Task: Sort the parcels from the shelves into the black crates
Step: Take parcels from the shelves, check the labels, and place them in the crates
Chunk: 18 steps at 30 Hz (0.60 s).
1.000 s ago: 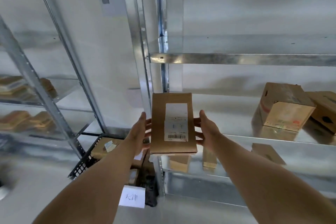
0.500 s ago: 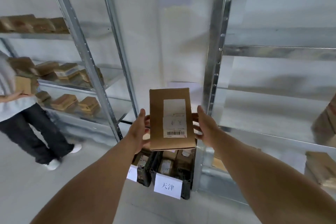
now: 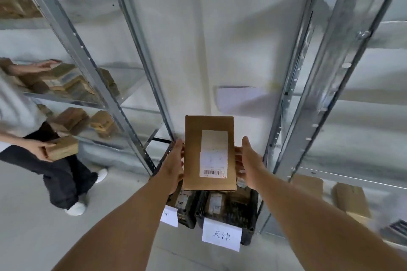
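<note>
I hold a flat brown cardboard parcel (image 3: 193, 152) with a white barcode label upright in front of me. My left hand (image 3: 174, 166) grips its left edge and my right hand (image 3: 248, 164) grips its right edge, fingers curled behind it. Directly below the parcel, on the floor between two metal shelf units, stand two black crates. The right crate (image 3: 240, 211) carries a white paper label with two characters. The left crate (image 3: 187, 213) also has a white label, mostly hidden by my left arm. Both crates hold brown parcels.
A second person (image 3: 57, 174) stands at the left, holding a small brown box and reaching into a metal shelf (image 3: 72, 99) stacked with parcels. Another metal shelf unit (image 3: 326, 94) rises at the right, with flat parcels (image 3: 350, 200) on its lowest level. The floor is grey concrete.
My view has swung left, away from the right shelf, and closer toward the crates. The parcel stays gripped between both hands. The person at the left now reaches into their shelf.
</note>
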Each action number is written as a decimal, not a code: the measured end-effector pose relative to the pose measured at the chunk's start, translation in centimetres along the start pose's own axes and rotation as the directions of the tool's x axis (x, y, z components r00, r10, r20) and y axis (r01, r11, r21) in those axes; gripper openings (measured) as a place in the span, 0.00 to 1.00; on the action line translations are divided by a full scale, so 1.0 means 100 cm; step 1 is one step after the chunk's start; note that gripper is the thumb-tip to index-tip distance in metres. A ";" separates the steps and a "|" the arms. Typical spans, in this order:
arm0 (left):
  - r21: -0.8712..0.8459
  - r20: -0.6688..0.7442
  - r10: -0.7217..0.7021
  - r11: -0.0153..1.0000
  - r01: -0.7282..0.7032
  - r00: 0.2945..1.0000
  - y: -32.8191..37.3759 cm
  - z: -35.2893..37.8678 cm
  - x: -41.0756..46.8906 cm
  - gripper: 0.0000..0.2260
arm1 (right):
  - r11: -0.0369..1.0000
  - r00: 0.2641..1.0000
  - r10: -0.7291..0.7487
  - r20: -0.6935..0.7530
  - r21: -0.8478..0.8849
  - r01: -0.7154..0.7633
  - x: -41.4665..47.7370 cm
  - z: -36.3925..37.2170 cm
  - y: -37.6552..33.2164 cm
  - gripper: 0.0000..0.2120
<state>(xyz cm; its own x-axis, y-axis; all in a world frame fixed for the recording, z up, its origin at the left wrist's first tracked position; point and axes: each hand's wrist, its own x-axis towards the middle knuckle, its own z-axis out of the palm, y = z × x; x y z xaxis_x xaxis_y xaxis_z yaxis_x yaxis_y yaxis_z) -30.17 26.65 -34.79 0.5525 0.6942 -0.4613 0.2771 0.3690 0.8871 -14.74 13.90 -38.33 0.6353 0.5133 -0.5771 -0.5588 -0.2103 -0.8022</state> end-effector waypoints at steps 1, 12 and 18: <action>0.010 -0.001 -0.020 1.000 0.020 1.000 -0.002 0.002 0.019 0.25 | 1.000 1.000 0.028 -0.015 0.007 -0.028 0.016 0.002 0.003 0.31; 0.046 0.056 -0.443 0.897 0.441 0.895 -0.097 0.021 0.179 0.21 | 0.956 0.928 0.285 -0.239 -0.004 -0.294 0.156 -0.005 0.097 0.30; 0.190 0.115 -0.557 0.825 0.532 0.822 -0.218 0.032 0.289 0.22 | 0.937 0.863 0.289 -0.414 -0.065 -0.345 0.251 -0.020 0.194 0.30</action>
<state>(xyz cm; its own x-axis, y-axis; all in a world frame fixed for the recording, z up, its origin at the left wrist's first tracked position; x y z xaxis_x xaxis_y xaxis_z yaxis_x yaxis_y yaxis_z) -17.70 36.65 -67.45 0.3903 0.2944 -0.8724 0.6718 0.5568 0.4885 -8.58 21.07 -68.68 0.6077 0.0376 -0.7933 -0.7077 -0.4278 -0.5623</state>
